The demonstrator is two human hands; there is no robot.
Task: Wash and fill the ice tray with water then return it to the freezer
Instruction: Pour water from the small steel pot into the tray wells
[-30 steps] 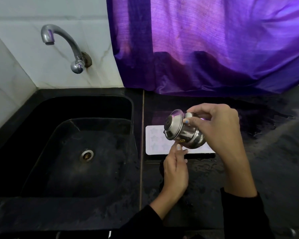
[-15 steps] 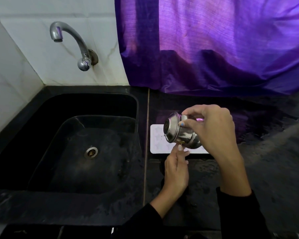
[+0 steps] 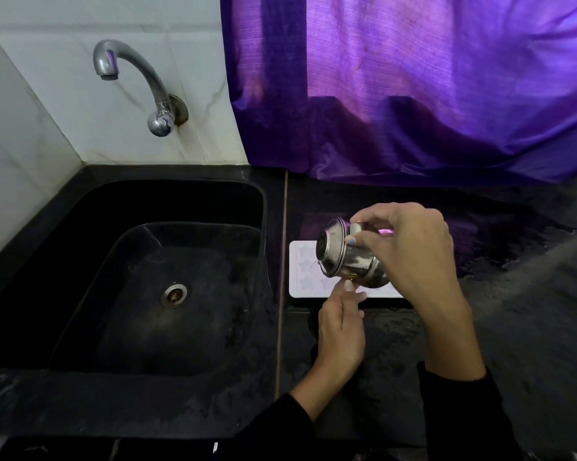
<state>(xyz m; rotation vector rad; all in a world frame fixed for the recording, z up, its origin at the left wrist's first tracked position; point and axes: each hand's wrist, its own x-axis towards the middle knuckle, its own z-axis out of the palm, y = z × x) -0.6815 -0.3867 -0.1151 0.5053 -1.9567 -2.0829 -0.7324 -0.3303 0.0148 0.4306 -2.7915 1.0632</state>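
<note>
So, head view: we've got the ice tray point(image 3: 305, 272) flat on the bench point(image 3: 513, 344), just right of the sink point(image 3: 147, 294). Our right hand point(image 3: 410, 254) grips a small steel pot point(image 3: 343, 257), tipped mouth-left over the tray's left end; a thin dribble shows at its lip. Left hand point(image 3: 342, 331) has fingers loosely curled, fingertips touching the tray's near edge, prob. steadying it. Tap point(image 3: 130, 71) isn't running. We reckon washing is done & filling is underway; how full the star cells are we can't tell. Freezer trip is left.
</note>
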